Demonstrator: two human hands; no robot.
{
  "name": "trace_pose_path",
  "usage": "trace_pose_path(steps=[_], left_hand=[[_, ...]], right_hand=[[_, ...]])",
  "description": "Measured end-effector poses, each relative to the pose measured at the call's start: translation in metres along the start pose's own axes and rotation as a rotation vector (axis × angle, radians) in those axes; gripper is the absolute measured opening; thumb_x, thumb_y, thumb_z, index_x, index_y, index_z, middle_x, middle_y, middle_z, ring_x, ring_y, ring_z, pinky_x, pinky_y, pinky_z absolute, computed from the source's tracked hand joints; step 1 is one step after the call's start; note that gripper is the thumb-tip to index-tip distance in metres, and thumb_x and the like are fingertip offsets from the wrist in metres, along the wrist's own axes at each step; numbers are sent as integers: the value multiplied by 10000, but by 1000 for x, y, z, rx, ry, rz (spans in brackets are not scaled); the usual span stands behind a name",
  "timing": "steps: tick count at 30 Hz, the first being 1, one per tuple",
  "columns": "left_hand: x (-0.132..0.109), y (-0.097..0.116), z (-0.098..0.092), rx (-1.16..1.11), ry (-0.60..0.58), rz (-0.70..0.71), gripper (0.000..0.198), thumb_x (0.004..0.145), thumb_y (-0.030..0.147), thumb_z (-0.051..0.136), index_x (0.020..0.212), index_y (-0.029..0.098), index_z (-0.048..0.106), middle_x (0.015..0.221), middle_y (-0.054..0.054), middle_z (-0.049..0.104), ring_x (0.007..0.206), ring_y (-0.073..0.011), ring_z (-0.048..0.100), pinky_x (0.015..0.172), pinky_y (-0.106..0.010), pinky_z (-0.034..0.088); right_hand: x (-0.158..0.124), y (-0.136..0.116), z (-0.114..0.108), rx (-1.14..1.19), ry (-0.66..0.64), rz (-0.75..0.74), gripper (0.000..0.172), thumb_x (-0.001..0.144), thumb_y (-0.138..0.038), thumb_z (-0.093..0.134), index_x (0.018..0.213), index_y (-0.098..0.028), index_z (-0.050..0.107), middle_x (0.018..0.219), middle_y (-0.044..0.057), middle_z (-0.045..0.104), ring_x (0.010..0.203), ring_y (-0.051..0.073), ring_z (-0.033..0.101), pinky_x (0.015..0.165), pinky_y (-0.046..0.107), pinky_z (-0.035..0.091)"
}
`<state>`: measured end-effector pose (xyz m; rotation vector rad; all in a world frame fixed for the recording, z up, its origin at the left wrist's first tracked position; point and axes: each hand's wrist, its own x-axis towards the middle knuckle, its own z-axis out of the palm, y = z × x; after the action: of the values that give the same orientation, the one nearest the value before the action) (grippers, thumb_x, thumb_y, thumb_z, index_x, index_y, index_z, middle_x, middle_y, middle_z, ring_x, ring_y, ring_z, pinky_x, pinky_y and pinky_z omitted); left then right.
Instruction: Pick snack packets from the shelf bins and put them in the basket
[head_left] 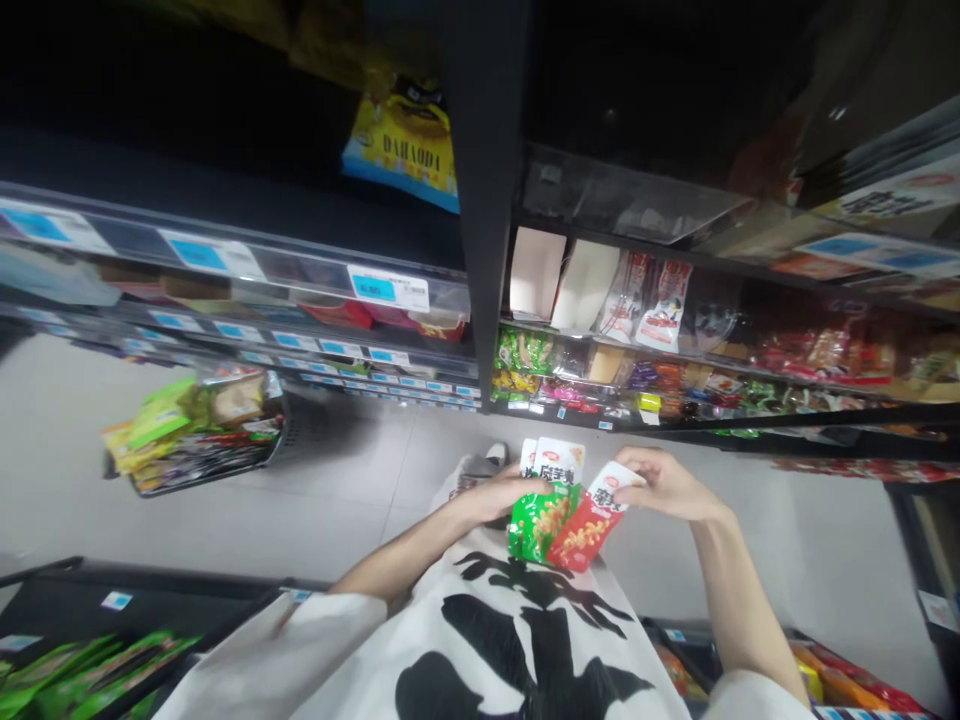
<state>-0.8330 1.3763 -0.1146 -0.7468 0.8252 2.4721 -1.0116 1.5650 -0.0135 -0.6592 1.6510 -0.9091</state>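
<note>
In front of my body, my left hand (499, 497) grips a green and white snack packet (541, 518), with the white corner of another packet (528, 456) showing behind it. My right hand (666, 485) pinches the white top edge of a red and white snack packet (589, 525) between thumb and fingers. The red packet hangs at a tilt, its lower left part overlapping the green one. Both bags carry dark printed characters and a food picture.
A black basket (285, 432) full of snack bags stands on the tiled floor (352, 480) at left. Shelves with price tags (388, 288) rise ahead, holding a yellow bag (405, 145) and white-and-red packets (664, 305). Low bins with green bags (112, 675) lie behind at lower left.
</note>
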Motion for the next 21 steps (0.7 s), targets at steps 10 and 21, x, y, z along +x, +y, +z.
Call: trace_pose_path(steps=[10, 21], left_hand=[[7, 5, -3, -358, -451, 40, 557, 677, 171, 630, 1232, 200, 597, 880, -34, 638, 864, -262, 678, 871, -493, 521], [-8, 5, -3, -100, -508, 76, 661, 722, 261, 704, 1365, 168, 578, 1047, -145, 725, 855, -292, 714, 769, -420, 547]], right_hand=[[40, -66, -20, -215, 1128, -624, 211, 864, -383, 743, 983, -209, 736, 864, 51, 746, 753, 237, 733, 723, 399, 632], [160, -108, -14, -930, 680, -652, 315, 1018, -272, 470, 1192, -150, 702, 1189, 114, 716, 1086, 253, 685, 973, 411, 540]])
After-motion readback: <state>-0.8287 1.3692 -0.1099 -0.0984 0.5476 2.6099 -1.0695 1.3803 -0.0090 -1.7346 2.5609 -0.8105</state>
